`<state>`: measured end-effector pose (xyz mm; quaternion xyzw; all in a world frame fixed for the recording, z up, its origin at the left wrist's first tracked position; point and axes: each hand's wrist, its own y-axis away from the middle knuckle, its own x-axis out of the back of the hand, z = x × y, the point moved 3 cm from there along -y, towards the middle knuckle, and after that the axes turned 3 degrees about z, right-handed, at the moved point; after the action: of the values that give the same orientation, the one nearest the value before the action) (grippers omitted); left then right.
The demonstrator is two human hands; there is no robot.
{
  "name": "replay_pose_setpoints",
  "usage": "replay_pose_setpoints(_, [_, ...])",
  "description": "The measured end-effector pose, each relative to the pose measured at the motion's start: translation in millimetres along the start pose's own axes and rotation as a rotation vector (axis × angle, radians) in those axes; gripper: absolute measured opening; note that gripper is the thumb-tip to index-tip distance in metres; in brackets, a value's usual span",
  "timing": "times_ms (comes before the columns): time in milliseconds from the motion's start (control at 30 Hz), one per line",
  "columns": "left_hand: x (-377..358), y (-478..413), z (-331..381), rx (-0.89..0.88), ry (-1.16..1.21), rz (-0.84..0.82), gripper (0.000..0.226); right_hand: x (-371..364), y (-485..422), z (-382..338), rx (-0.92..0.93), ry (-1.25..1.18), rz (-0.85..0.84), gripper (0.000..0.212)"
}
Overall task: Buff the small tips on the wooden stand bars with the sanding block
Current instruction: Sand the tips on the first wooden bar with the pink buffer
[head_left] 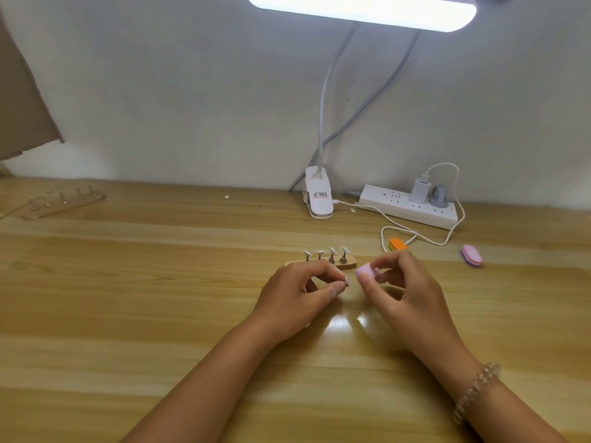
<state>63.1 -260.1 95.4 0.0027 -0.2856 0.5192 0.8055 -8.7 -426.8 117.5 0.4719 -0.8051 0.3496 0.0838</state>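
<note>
Now likely buffing, low over the table (160, 314).
Right hand (412, 289) and left hand (303, 292) work close together; stand (347, 263) sits just behind them, four tips (333, 251) upright, kept in reach. Right pinches the block (367, 270) by its far end, so the near end is free to rub; left pinches one loose tip (347, 282) just beside it, contact unclear.
</note>
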Motion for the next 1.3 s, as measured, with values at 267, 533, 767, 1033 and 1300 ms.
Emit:
replay_pose_setpoints(267, [1,1,1,0.039,0.049,0.013,0.007,-5,5,-7,0.098,0.052,-0.086,0.02])
replay_pose_setpoints(533, [0,1,0,0.062,0.02,0.009,0.015,-4,5,-10,0.116,0.059,-0.077,0.022])
replay_pose_setpoints(767, [1,0,-2,0.027,0.055,0.029,0.008,-1,1,1,0.002,-0.022,0.0,0.023])
replay_pose_setpoints(1033, [-1,0,-1,0.04,0.069,0.013,0.012,-9,9,-11,0.206,0.073,-0.083,0.028])
replay_pose_setpoints(1300, [1,0,0,0.037,0.033,0.023,0.01,-9,9,-7,0.226,0.146,-0.087,0.031])
